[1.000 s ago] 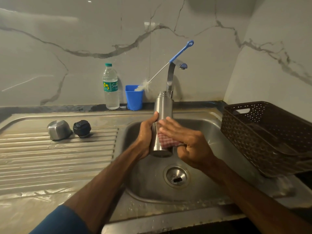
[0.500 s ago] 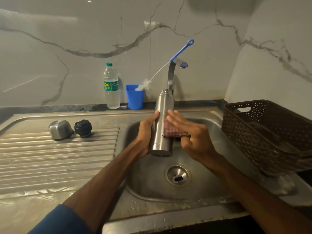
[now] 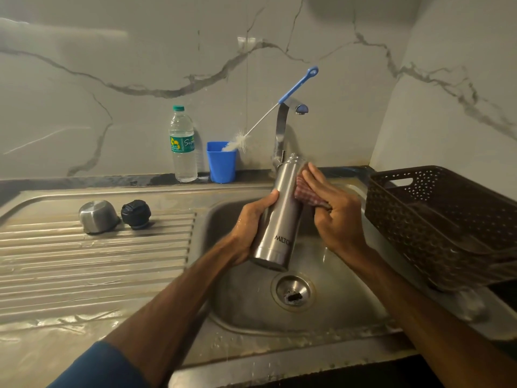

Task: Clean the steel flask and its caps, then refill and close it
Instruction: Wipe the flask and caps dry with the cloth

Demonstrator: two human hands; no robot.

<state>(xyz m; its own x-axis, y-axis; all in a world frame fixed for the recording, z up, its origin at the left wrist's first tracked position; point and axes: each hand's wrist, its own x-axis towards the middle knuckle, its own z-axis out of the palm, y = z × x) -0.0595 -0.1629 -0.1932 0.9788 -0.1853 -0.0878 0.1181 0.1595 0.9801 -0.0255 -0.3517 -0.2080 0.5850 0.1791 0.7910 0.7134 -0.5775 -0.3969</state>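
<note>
Head camera: on the ribbed drainboard at far left, a steel outer cap stands mouth down, just beside a black inner cap. Against the marble wall behind them stand a clear plastic water bottle and a blue cup. A blue-handled bottle brush has its bristles in the cup and leans right against the tap. Over the sink, above the drain, the left hand grips the lower half of the uncapped steel flask, fingers wrapped round it, thumb along its side. The flask tilts, its mouth leaning far and right. The right hand pinches a red checked cloth under its thumb and presses it with fairly straight fingers against the flask's upper side. A brown perforated basket sits at the right.
</note>
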